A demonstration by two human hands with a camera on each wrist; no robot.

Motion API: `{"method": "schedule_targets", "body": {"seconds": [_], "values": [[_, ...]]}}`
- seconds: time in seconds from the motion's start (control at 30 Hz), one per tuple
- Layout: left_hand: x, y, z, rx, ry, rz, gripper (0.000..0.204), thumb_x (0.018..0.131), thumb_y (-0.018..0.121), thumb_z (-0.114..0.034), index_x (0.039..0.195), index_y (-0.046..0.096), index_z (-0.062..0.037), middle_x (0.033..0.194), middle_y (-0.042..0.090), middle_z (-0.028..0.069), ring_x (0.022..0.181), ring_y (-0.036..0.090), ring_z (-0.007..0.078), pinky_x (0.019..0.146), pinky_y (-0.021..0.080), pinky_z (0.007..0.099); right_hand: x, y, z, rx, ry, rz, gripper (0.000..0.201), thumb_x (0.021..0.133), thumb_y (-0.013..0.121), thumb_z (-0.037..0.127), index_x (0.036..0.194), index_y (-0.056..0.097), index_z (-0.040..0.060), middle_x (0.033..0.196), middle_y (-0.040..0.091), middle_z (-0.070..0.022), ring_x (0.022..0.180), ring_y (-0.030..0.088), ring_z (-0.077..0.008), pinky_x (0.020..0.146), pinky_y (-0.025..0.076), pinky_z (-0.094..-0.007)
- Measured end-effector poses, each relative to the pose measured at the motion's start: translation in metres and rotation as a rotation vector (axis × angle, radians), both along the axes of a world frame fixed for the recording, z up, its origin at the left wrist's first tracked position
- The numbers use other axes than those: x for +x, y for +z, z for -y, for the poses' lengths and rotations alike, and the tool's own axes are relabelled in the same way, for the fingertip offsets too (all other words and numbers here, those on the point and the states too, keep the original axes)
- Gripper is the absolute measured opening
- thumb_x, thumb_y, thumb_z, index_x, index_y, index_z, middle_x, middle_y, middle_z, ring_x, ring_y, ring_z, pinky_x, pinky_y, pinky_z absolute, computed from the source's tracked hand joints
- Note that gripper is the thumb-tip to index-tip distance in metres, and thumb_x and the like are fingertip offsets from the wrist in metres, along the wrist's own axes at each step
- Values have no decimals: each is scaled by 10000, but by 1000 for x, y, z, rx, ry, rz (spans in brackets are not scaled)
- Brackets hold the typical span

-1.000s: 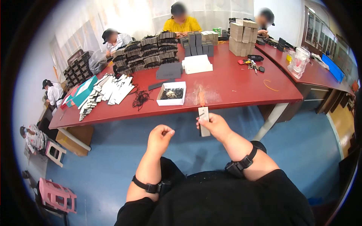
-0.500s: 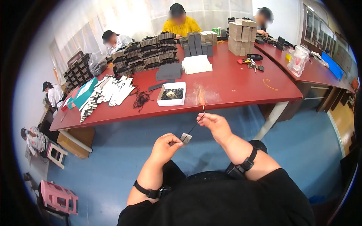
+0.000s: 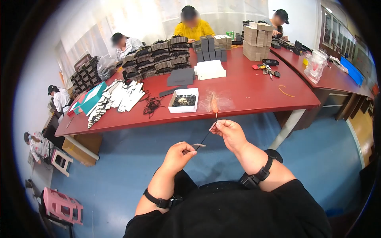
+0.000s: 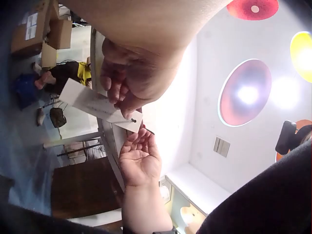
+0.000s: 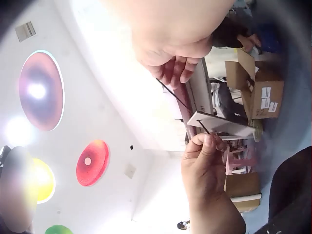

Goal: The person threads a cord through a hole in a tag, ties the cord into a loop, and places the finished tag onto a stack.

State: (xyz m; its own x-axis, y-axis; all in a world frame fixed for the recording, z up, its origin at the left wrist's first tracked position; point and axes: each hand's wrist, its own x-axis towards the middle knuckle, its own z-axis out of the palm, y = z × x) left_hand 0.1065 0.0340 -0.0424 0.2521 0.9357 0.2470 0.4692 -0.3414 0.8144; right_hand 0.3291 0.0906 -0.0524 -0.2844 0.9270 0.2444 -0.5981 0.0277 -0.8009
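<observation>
In the head view my left hand (image 3: 177, 157) pinches a black cord (image 3: 205, 137) close to a pale tag (image 3: 199, 145), seen nearly edge-on. My right hand (image 3: 231, 135) holds the cord's other end by the metal shaft of an orange-handled tool (image 3: 215, 105) at the table edge. The right wrist view has the cord (image 5: 173, 95) running from my right hand (image 5: 170, 53) through a hole near one end of the tag (image 5: 224, 125) to my left fingertips (image 5: 208, 140). Faint print marks the tag (image 4: 90, 102) in the left wrist view.
On the red table (image 3: 254, 93) are a white box of dark bits (image 3: 183, 109), loose white tags (image 3: 133, 95), black cords (image 3: 152, 106), dark bundles (image 3: 156, 59), grey stacks (image 3: 254, 39) and keys (image 3: 266, 69). Several people sit around, one in yellow (image 3: 202, 29).
The tag has gone from my right hand to beside my left, and now appears edge-on. A stretch of cord spans both hands. My left hand has moved right and slightly down.
</observation>
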Motion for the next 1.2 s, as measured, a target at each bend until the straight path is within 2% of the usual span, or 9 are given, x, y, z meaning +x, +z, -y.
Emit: {"method": "schedule_targets", "body": {"seconds": [0.3, 0.47, 0.67, 0.8, 0.87, 0.93, 1.1, 1.17, 1.2], "values": [[2, -4, -1, -23, 59, 33, 98, 752, 684, -70, 746, 614, -2, 697, 526, 15, 622, 478, 80, 586, 411, 227, -5, 4, 4, 2, -48, 42, 125, 897, 493, 136, 853, 561, 41, 816, 602, -52, 822, 578, -160, 832, 444, -317], [9, 0, -1, -16, 51, 55, 91, 773, 670, -77, 760, 606, -13, 698, 509, -3, 599, 456, 63, 550, 395, 222, -6, 4, 7, -201, 459, -420, 104, 871, 455, 154, 830, 516, 81, 614, 398, 31, 594, 422, -114, 712, 410, -301], [27, 5, -3, 50, -38, 43, 92, 778, 660, -73, 772, 594, -10, 702, 527, 27, 608, 496, 95, 556, 412, 249, 2, 4, 10, -121, 526, -545, 135, 880, 468, 120, 951, 564, 58, 575, 351, 27, 508, 338, -89, 600, 370, -261], [33, 23, 5, 226, -149, -70, 68, 755, 652, -57, 782, 595, -32, 747, 564, 87, 704, 559, 233, 611, 448, 322, 7, 15, 25, -104, 399, -238, 250, 879, 473, 50, 1100, 588, 36, 832, 610, -73, 546, 463, -92, 492, 406, -235], [31, 31, 7, 387, -87, -79, 61, 750, 647, -49, 780, 594, -43, 760, 559, 82, 703, 556, 229, 616, 449, 328, 3, 34, 39, 33, 108, 354, 292, 861, 524, 27, 1149, 571, 13, 1019, 630, -112, 573, 516, -78, 507, 440, -219], [35, 31, 6, 509, -74, -125, 60, 748, 645, -46, 775, 592, -50, 771, 559, 81, 707, 556, 233, 623, 449, 330, -5, 48, 49, 65, 134, 640, 297, 827, 616, 70, 1104, 591, -34, 875, 649, -53, 585, 524, -61, 547, 453, -202], [31, 37, 9, 570, -94, -143, 97, 747, 644, -33, 835, 629, -71, 775, 549, 52, 734, 557, 218, 630, 443, 338, -6, 44, 48, 18, 269, 568, 160, 810, 652, 84, 930, 656, -21, 724, 607, -18, 580, 509, -72, 531, 416, -196], [23, 37, 7, 58, -301, 41, 382, 724, 702, -78, 1088, 587, -74, 865, 570, 30, 863, 564, 184, 726, 451, 324, 0, 33, 40, 21, 324, 471, 127, 812, 651, 88, 884, 652, -17, 707, 591, -21, 581, 504, -77, 528, 408, -199], [23, 32, 6, 54, -303, 41, 382, 724, 702, -78, 1088, 587, -74, 865, 570, 30, 863, 564, 184, 726, 451, 324, 1, 32, 41, 19, 375, 373, 107, 814, 651, 91, 838, 648, -13, 690, 575, -25, 582, 499, -81, 525, 400, -201]]}}
